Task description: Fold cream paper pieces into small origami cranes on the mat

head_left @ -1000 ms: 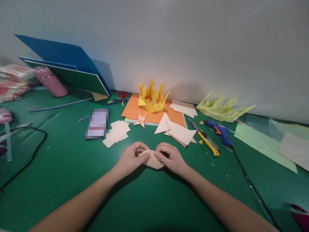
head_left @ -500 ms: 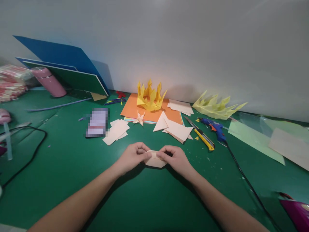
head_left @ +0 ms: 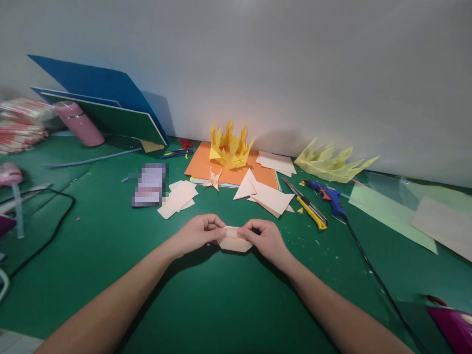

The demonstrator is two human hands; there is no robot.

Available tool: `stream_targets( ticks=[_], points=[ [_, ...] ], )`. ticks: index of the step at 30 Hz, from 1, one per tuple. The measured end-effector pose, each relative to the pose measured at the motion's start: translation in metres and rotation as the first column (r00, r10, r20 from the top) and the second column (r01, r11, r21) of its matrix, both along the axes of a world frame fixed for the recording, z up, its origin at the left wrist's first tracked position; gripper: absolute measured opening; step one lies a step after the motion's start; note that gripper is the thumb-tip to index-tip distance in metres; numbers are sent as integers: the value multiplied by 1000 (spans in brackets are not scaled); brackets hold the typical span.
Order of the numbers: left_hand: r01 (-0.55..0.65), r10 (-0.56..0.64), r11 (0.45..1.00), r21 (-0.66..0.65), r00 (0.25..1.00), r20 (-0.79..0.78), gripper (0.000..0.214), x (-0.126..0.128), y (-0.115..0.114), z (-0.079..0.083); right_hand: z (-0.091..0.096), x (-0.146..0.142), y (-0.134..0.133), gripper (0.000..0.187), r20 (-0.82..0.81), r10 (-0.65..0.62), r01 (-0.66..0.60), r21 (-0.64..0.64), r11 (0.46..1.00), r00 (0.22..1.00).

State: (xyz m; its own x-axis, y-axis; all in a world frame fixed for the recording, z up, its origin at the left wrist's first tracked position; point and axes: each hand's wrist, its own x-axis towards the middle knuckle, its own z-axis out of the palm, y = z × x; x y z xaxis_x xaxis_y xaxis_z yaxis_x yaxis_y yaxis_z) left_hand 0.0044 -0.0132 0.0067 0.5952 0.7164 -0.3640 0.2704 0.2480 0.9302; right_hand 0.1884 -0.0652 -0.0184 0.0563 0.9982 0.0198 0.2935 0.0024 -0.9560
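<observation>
My left hand (head_left: pixel 201 233) and right hand (head_left: pixel 268 242) pinch opposite ends of a small, pale-peach folded paper (head_left: pixel 235 244) — apparently to keep its creases flat — over the green tabletop (head_left: pixel 236 300), nearer me than the spiky yellow paper crown (head_left: pixel 231 160).

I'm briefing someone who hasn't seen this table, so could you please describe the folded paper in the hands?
Find the green table, then the gap between the left hand and right hand. The pale folded paper there is pinched by both; unlike the loose pale sheets beyond, it alone is held.
</observation>
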Motion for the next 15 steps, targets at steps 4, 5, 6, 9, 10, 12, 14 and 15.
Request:
stream_targets(
  ticks=[4, 5, 6, 9, 10, 12, 14, 15],
  points=[
    [11, -5, 987, 161, 999, -39, 22, 1, -2, -1, -1, 0, -1, 23, 10, 24, -25, 3, 1000, 1000],
    [8, 0, 985, 171, 999, -47, 22, 1, -2, -2, -2, 0, -2, 23, 18, 34, -34, 9, 999, 999],
    [4, 6, 985, 170, 998, -57, 22, 1, -2, -2, -2, 0, -2, 22, 29, 43, -43, 17, 999, 999],
    [-9, 20, 991, 131, 996, -82, 21, 1, -1, -4, -4, 0, -2, 20, 66, 64, -67, 42, 997, 996],
    [-10, 19, 994, 113, 997, -81, 21, 1, -1, -3, -5, 0, -2, 20, 76, 69, -73, 48, 996, 995],
    [-12, 18, 996, 83, 998, -64, 21, 1, -1, -3, -5, 0, -1, 20, 89, 76, -82, 62, 995, 993],
    [-27, 30, 997, 77, 998, -49, 21, 1, -1, -1, -5, 1, -1, 20, 92, 78, -85, 71, 994, 993],
    [-36, 40, 996, 82, 998, -48, 21, 1, -2, 0, -5, 1, -1, 20, 90, 77, -84, 73, 994, 993]
  ],
)
